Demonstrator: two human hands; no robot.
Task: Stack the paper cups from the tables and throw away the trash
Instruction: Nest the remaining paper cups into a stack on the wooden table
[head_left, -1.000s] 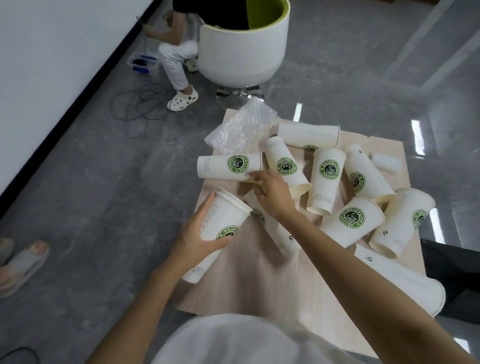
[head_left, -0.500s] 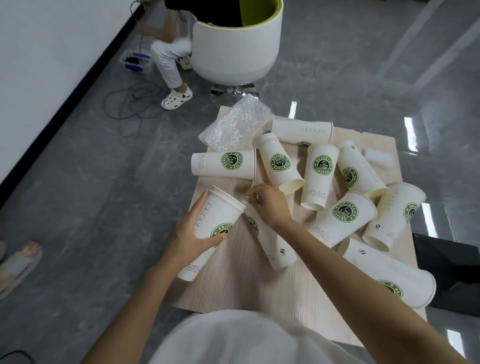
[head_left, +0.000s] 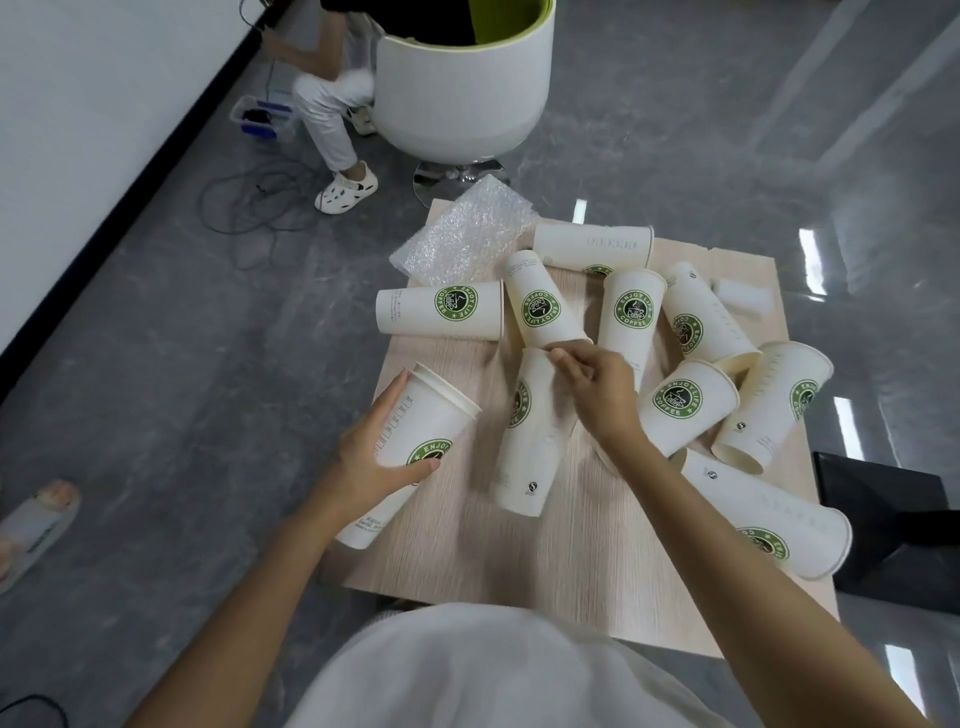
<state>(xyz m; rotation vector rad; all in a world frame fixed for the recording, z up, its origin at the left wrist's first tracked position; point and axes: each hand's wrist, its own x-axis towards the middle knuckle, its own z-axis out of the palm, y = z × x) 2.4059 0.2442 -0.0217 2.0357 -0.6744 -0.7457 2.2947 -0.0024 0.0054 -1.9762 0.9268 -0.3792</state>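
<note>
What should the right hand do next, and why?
Probably lift the cup and slide it into the stack. The right hand seems to pinch its rim, and the left hand holds the stack with its mouth open beside it.

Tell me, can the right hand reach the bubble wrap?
Probably yes: only lying cups sit between the right hand and the bubble wrap, so it could reach over them after dropping its cup.

White tub chair (head_left: 462, 98) with green lining on grey floor (head_left: 156, 364), a seated person's white shoe (head_left: 346, 188) and tangled black cables (head_left: 260, 208) beside it, a sandal (head_left: 36, 519) near the wall (head_left: 78, 130).
</note>
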